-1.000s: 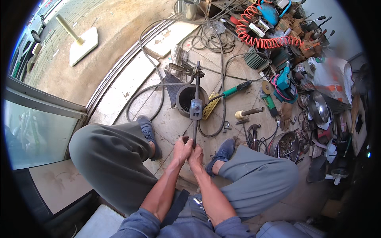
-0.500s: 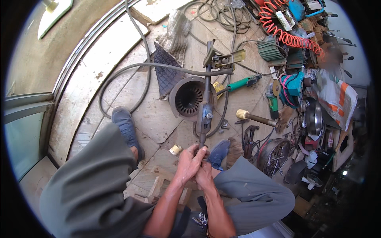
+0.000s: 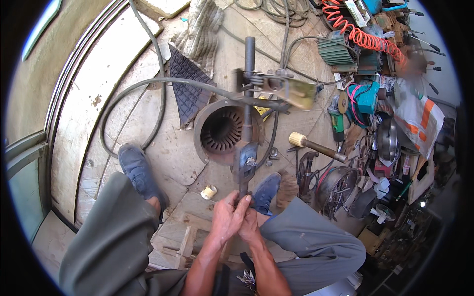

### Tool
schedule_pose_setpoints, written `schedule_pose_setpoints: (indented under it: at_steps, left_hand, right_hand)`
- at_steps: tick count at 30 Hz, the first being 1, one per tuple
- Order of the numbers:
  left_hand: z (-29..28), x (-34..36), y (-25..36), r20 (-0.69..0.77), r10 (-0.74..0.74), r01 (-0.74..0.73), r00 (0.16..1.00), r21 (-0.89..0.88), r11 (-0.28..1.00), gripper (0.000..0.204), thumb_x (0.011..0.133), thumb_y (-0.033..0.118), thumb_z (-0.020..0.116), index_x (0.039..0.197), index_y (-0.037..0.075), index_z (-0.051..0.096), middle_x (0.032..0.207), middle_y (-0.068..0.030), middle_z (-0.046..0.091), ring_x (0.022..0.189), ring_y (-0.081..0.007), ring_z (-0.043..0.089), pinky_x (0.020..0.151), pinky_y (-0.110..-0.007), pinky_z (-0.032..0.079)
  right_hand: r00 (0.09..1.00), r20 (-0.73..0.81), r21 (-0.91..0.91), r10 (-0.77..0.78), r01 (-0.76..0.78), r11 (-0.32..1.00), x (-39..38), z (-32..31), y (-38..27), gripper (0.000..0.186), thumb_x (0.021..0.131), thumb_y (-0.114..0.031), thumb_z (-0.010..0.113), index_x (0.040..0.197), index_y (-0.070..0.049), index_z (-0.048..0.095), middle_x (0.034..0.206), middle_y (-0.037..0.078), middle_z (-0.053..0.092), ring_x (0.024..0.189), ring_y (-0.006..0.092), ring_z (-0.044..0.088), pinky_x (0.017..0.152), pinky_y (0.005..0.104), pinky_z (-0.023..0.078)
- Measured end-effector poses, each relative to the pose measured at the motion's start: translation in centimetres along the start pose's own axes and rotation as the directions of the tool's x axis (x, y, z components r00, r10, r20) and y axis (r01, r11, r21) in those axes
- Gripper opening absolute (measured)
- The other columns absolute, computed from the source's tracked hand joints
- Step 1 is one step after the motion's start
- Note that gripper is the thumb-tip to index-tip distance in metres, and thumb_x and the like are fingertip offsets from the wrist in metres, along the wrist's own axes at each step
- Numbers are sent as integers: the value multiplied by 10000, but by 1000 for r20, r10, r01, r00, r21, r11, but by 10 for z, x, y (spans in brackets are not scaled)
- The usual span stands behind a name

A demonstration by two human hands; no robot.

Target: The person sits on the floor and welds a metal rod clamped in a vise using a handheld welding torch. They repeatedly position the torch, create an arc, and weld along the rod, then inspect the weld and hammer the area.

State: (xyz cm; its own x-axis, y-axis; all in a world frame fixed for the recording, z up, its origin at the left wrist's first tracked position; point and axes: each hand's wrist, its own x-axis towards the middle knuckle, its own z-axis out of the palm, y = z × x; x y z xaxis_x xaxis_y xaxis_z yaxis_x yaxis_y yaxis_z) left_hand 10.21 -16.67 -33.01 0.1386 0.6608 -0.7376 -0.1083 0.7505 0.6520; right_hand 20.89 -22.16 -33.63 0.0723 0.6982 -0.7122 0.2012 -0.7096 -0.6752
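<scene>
- I'd watch the blurred clamp (image 3: 291, 90) by the far end; its weight could roll the steel bar (image 3: 248, 124) if either grip slackened, and the thick cable (image 3: 195, 84) might drag it toward 9 o'clock.
- The bar sits beyond the knuckles, pointing to 12 o'clock, long axis 6 to 12, passing over the slotted housing's (image 3: 205, 150) 3 o'clock side.
- Left hand (image 3: 228, 217) and right hand (image 3: 251, 226) are clasped together round its near end.

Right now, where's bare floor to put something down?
There's bare floor between the left shoe and the round metal ring, and more inside the looped black hose. It's crowded by the metal bar, and on the right, with the orange coil, blue-green tool and white bag.
</scene>
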Motion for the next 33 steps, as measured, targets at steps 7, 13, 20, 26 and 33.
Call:
schedule_pose_setpoints:
  at_steps: [7,13,20,26,33]
  left_hand:
    - [0,-1,7,-48,59,-54,997,109,993,256,990,200,605,1067,-41,640,935,-143,726,866,-146,661,763,-307,532]
    - [9,-4,16,-84,70,-61,994,103,993,257,998,217,589,1083,-24,564,870,-104,642,806,-143,575,708,-324,490]
    - [11,0,15,-137,50,-24,989,180,983,270,1001,267,601,888,38,513,724,11,494,671,-75,416,573,-273,373]
    - [-3,-1,23,44,-162,167,986,-150,975,297,1005,281,594,802,102,473,643,55,422,563,-38,343,491,-240,268]
    - [-11,1,20,215,-157,230,964,-376,898,265,1010,219,557,791,126,439,615,67,348,541,-53,293,503,-255,255]
  right_hand:
    - [978,-196,-175,-72,37,984,3,18,-2,291,910,-260,661,1075,-21,645,866,154,716,813,221,698,703,362,527]
    - [979,-182,-217,-95,54,975,-1,20,3,301,888,-259,665,1082,-30,641,917,214,710,878,361,710,691,400,526]
    - [980,129,-102,153,-140,985,-6,21,5,314,845,-211,689,991,59,623,813,191,694,794,257,686,671,414,513]
    - [986,-156,-7,66,-68,998,-22,40,-18,191,870,-151,617,924,28,654,771,250,670,785,387,709,653,437,520]
    - [958,-285,-91,41,-69,993,-25,49,-27,149,848,-138,639,841,9,666,724,233,654,717,407,689,624,456,522]
